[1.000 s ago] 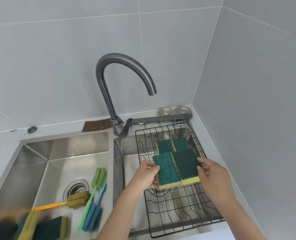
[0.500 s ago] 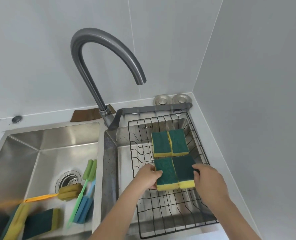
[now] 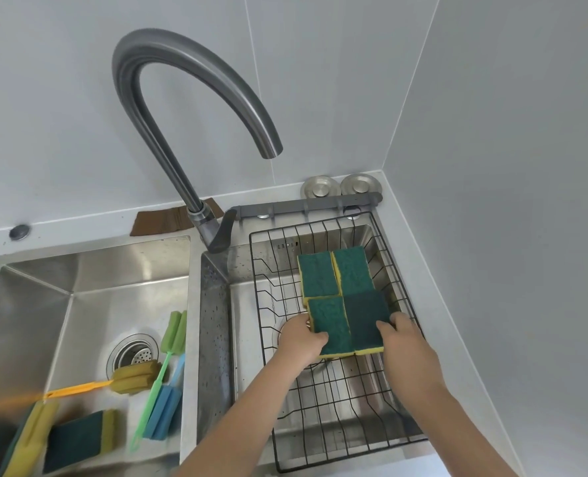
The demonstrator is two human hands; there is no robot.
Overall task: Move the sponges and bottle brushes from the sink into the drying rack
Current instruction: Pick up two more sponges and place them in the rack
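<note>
A black wire drying rack (image 3: 402, 297) sits over the right sink basin. Two green-and-yellow sponges (image 3: 334, 273) lie side by side at its back. My left hand (image 3: 301, 339) grips a third sponge (image 3: 330, 325) and my right hand (image 3: 409, 346) grips a fourth, darker one (image 3: 366, 320); both press together just in front of the back pair, low in the rack. The left sink (image 3: 79, 304) holds a green brush (image 3: 163, 366), a blue brush (image 3: 168, 404), a yellow brush with an orange handle (image 3: 127, 373), and more sponges (image 3: 75, 442) at the front left.
The grey arched faucet (image 3: 182, 115) rises between the basins, its spout above the rack's back. Two metal drain stoppers (image 3: 341, 185) and a grey hook rail (image 3: 306, 206) sit behind the rack. Tiled walls close in at the back and right.
Both hands have carried the two sponges down and forward into the rack, ending tight against the back pair. The camera has moved closer.
</note>
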